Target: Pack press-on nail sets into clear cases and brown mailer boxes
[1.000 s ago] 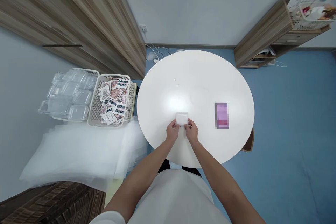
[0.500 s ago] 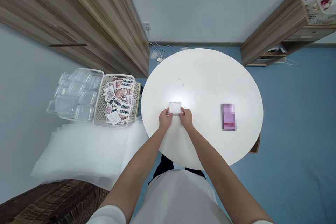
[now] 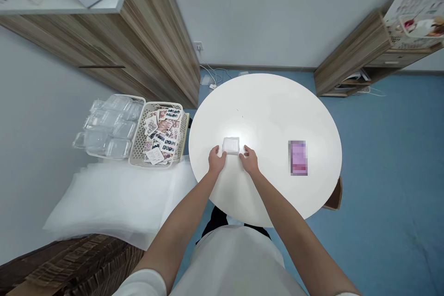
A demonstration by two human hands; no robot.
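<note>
A small, whitish, see-through box (image 3: 231, 145) lies flat on the white oval table (image 3: 267, 101), looking like a clear plastic case; its contents cannot be made out. At its left side is my left hand (image 3: 217, 159), fingers spread, the thumb at or very near the box's lower left corner. My right hand (image 3: 249, 159) is on the other side with thumb and fingers apart, and a gap shows between its fingers and the box. Neither hand grips anything.
Left of the table, one basket (image 3: 135, 152) holds several printed cards and another holds clear plastic boxes (image 3: 111, 122). Translucent white sheets (image 3: 118, 199) are stacked in front of them. A blurred purple rectangle (image 3: 299, 158) lies on the table's right side.
Both hands have loosened from the box, and the fingers have opened outward from its sides. The box stays on the table. The whole view has shifted slightly.
</note>
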